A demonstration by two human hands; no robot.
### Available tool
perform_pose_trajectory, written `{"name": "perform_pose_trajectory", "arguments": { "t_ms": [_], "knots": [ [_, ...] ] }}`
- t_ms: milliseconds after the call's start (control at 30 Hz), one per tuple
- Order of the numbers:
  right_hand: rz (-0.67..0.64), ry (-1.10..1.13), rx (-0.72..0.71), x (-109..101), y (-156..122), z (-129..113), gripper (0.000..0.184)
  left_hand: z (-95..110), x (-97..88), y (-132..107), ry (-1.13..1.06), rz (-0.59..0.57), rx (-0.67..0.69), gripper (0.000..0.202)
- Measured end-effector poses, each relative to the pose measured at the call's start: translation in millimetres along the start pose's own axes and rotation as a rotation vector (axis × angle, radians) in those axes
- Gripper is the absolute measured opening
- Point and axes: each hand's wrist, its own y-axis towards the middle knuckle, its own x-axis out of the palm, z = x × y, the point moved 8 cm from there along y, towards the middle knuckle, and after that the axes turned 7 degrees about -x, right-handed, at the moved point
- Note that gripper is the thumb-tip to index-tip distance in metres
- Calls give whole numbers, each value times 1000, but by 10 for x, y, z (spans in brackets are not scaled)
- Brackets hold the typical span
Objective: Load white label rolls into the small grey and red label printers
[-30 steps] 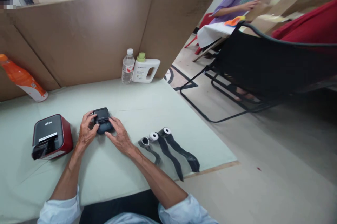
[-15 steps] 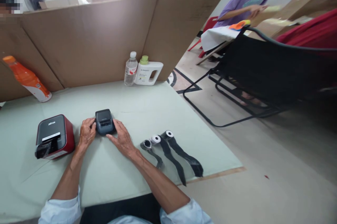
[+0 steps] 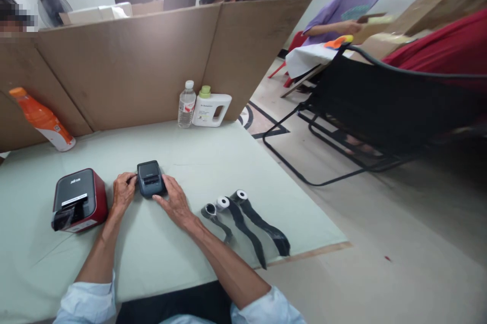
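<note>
At the left stands a red-and-black boxy machine [image 3: 79, 200], and to its right the left hand [image 3: 124, 191] has its fingers bent at the near-left edge of a small dark device [image 3: 149, 178]; whether they grasp it cannot be told. The device lies on the pale green cloth [image 3: 160, 248] between both hands, the right hand [image 3: 174, 200] touching its right side with thumb and fingers parted, unclenched. Farther right, three rolls [image 3: 219, 204] trail dark strips.
</note>
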Motion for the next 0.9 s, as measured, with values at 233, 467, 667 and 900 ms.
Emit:
{"name": "perform_pose_trajectory", "arguments": {
  "t_ms": [233,467,667,900],
  "knots": [
    [11,10,-28,7,9,-21,73,-26,-14,69,-100,-46,-127,20],
    [24,4,-31,19,2,-1,74,-119,129,158,-300,-176,-325,45],
    [17,-11,-14,27,-1,33,77,-119,181,153,-464,-252,-396,56],
    [6,7,15,7,16,26,76,-143,240,148,-524,-286,-460,65]
  ]
}}
